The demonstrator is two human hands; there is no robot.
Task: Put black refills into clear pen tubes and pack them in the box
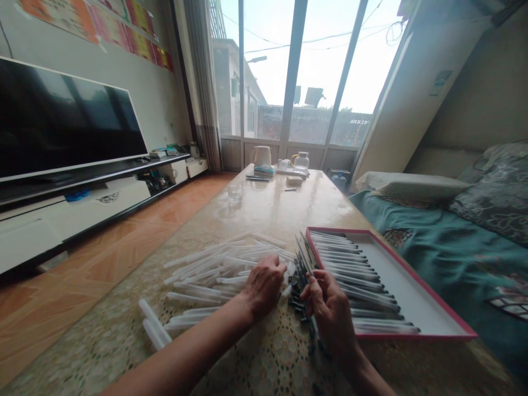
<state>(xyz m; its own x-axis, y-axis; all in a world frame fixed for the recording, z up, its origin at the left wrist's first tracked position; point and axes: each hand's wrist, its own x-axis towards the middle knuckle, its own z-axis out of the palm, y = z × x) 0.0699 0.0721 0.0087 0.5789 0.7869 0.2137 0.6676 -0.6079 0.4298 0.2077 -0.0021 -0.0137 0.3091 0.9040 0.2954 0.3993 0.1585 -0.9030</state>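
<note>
My left hand (266,280) is closed at the right end of a pile of translucent white pen barrels (202,291); what its fingers hold, if anything, is hidden. Between the thumb and fingers of my right hand (328,302) is a thin, dark pen refill (309,263), pointing up and away. More slim dark refills (301,256) lie just beyond that hand. Small black pen parts (295,300) are heaped between my two hands. Right of them, a shallow box with a pink rim (429,294) holds a row of pens (346,264) with white barrels and dark ends.
The long table bears a patterned cover (284,341). Farther back are a drinking glass (235,192), a kettle (262,157), a glass jug (301,160) and a small box (294,180). A couch (371,212) runs along the right, a TV cabinet (103,201) along the left.
</note>
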